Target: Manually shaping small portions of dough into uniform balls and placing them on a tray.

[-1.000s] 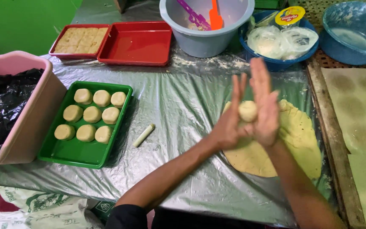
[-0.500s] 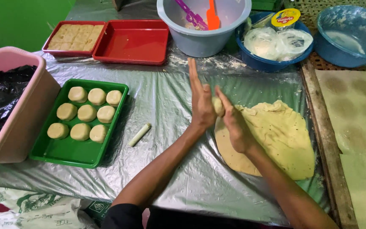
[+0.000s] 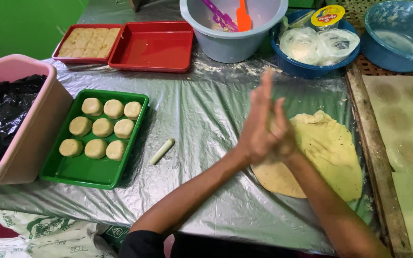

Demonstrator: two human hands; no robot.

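Far to the right of the green tray: left hand and right hand, pressed flat together, palm to palm. Fingers straight and pointing up and away. Blurry. Not a fist, not wrapped around anything. Can't tell if a bit of dough sits hidden between the palms.

Just under and behind the hands, still far right of the green tray: the big flat dough sheet. Pale yellow, rolled thin, with tiny dark specks. Lying on the shiny silver plastic cover, same as the tray. Hands up above its near-left edge, not touching it as far as can be seen.

Inside the green tray: nine round dough pieces, lined up in three rows at the far end. Near end of the tray bare.

Just right of the tray: a little pale dough stick, lying tilted on the cover.

Touching the tray's left side: a pink tub with black plastic inside.

Behind the tray: two red trays side by side. Left red tray full of flat pale squares. Right red tray with nothing but a wet shine.

Behind and to the right of the tray: a grey bowl with a purple spatula and an orange spatula in it. Further right, a blue bowl holding clear bags, then a blue basin.
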